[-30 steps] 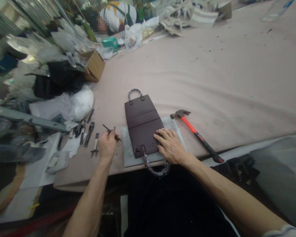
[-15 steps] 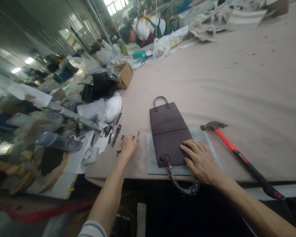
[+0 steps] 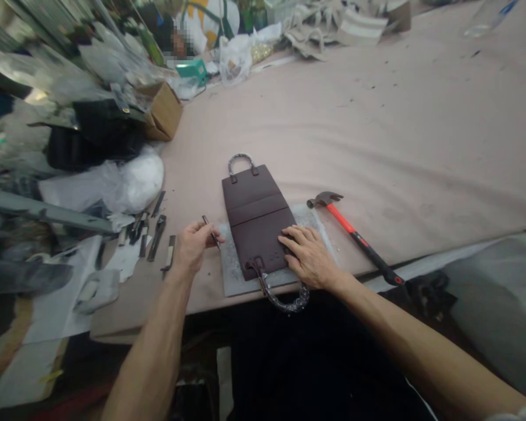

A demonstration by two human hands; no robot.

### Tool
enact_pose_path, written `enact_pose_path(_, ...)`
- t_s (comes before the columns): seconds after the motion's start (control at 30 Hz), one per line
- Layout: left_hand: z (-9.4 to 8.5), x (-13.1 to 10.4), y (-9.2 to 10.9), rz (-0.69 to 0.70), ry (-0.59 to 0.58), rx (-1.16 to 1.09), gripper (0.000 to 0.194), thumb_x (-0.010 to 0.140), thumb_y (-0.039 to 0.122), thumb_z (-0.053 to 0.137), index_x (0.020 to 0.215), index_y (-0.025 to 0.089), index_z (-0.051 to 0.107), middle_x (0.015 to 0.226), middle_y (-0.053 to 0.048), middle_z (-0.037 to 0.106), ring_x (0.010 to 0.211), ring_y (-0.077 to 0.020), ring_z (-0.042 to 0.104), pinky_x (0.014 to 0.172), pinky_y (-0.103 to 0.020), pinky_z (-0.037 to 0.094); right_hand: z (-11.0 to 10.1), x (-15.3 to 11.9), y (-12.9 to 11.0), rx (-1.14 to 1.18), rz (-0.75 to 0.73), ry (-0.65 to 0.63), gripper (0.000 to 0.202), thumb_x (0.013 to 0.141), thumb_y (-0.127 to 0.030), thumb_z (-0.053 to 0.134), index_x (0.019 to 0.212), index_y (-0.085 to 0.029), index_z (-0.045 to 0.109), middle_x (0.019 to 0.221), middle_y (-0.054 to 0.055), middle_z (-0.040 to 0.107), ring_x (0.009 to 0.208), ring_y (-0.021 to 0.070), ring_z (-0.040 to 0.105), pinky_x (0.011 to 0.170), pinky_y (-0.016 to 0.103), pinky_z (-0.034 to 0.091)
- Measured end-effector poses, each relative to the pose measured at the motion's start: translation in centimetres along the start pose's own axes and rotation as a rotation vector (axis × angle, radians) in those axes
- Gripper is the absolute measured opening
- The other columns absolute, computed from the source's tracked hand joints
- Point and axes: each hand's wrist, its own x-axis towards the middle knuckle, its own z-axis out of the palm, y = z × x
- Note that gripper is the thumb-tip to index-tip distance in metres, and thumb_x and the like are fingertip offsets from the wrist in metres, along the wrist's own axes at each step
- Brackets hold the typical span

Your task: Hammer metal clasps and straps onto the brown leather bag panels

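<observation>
A dark brown leather bag piece (image 3: 258, 204) lies flat, its lower part over a grey slab (image 3: 234, 278). One wrapped handle (image 3: 241, 156) points to the far side; another wrapped handle (image 3: 289, 305) hangs past the table's near edge. My right hand (image 3: 309, 254) rests on the bag's lower right edge, fingers spread. To the left of the bag, my left hand (image 3: 195, 245) pinches a thin metal rod-like tool (image 3: 211, 229), raised at a tilt. Its working tip is too small to make out. A claw hammer (image 3: 344, 222) with a red and black handle lies right of the slab.
Several metal hand tools (image 3: 156, 237) lie left of my left hand. Beyond them are plastic bags (image 3: 134, 181), a black bag (image 3: 100, 131) and a cardboard box (image 3: 164, 111). Pale fabric pieces (image 3: 324, 29) are heaped at the far side. A person sits across the table.
My left hand has lifted the thin metal tool from the table and brought it nearer the bag. My right hand stays on the bag. The view has swung to the right.
</observation>
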Motion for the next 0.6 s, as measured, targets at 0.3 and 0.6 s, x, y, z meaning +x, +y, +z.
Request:
enact_pose_path(0.3, 11.0, -9.8, 2.6, 0.115, -0.142, -0.809, 0.044, 0.076, 0.043, 0.080, 0.109, 0.018, 0.063, 0.091, -0.007, 0.077, 0.086, -0.0213, 0.076, 0.086, -0.037, 0.062, 0.2, -0.1, -0.1, -0.008, 0.007, -0.001, 0.046, 0.095, -0.024, 0.056, 0.140, -0.017, 0.057, 0.148, 0.014, 0.052, 0.140, 0.0336, 0.039, 0.120, 0.056, 0.029)
enact_pose_path(0.6, 11.6, -9.8, 0.9, 0.268, -0.062, -0.524, 0.012, 0.090, 0.029, 0.065, 0.094, 0.019, 0.061, 0.091, -0.005, 0.076, 0.085, -0.0180, 0.074, 0.086, -0.034, 0.061, 0.2, -0.2, 0.0, 0.005, -0.004, 0.020, 0.044, 0.095, -0.026, 0.055, 0.139, -0.017, 0.058, 0.147, 0.014, 0.053, 0.139, 0.0333, 0.041, 0.120, 0.055, 0.028)
